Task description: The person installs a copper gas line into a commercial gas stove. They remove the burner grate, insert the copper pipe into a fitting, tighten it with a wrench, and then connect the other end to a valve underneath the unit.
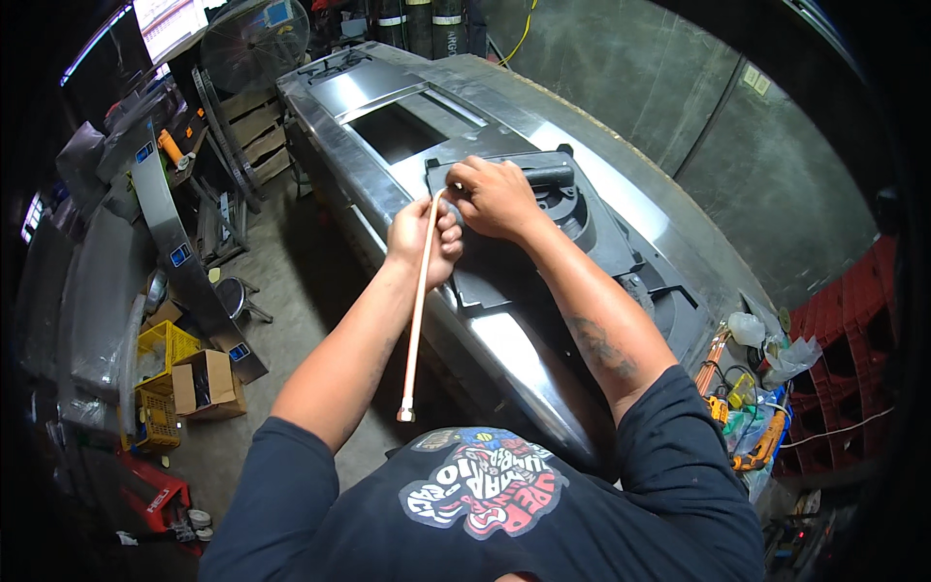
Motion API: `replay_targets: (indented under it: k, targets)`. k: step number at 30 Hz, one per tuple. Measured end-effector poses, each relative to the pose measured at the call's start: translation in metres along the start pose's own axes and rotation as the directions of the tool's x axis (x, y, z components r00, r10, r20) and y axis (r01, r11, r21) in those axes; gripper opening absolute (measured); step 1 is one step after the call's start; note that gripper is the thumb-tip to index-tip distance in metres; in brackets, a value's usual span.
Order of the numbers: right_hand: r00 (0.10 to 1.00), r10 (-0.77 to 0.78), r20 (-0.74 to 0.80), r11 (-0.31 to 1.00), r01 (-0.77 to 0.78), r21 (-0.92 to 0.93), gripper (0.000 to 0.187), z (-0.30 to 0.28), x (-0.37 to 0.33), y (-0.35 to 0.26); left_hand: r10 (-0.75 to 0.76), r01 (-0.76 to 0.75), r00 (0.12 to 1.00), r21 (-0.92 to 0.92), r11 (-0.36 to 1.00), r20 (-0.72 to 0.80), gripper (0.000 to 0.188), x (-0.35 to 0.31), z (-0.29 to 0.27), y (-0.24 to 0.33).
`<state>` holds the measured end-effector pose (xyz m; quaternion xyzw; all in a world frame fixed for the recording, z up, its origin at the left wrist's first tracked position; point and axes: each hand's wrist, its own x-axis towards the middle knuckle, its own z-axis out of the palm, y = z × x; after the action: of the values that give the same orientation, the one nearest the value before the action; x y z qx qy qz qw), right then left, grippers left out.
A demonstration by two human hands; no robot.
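My left hand [425,236] is closed around a thin copper tube [418,325]. The tube slants down toward me and ends in a brass-coloured nut [405,411] that hangs free past the counter's edge. At the top the tube bends to the right, where the curled fingers of my right hand [497,199] grip its upper end; those fingertips are partly hidden. Both hands are above the near left side of a black burner unit [499,276], which lies on a long stainless steel counter [519,361].
The counter has a rectangular cutout [398,131] farther off. At right lie a cluster of copper tubes [713,357], plastic bags and an orange-handled tool [773,438]. On the floor at left are a cardboard box [208,386], yellow crates [165,351], a stool [233,296] and a long metal panel [175,242].
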<state>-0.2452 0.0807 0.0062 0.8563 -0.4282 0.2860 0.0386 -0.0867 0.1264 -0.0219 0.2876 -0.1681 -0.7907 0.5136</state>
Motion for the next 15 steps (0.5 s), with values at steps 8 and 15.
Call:
replay_targets:
  k: [8, 15]
  targets:
    - [0.786, -0.12, 0.606, 0.923, -0.137, 0.361, 0.023, -0.026, 0.072, 0.025, -0.046, 0.046, 0.996, 0.012, 0.999, 0.07, 0.035, 0.0, -0.003, 0.005]
    - [0.816, -0.106, 0.568, 0.872, -0.198, 0.448, 0.017, -0.005, 0.069, 0.029, 0.123, -0.121, 0.992, -0.071, 0.99, 0.015, 0.03, 0.015, -0.008, -0.009]
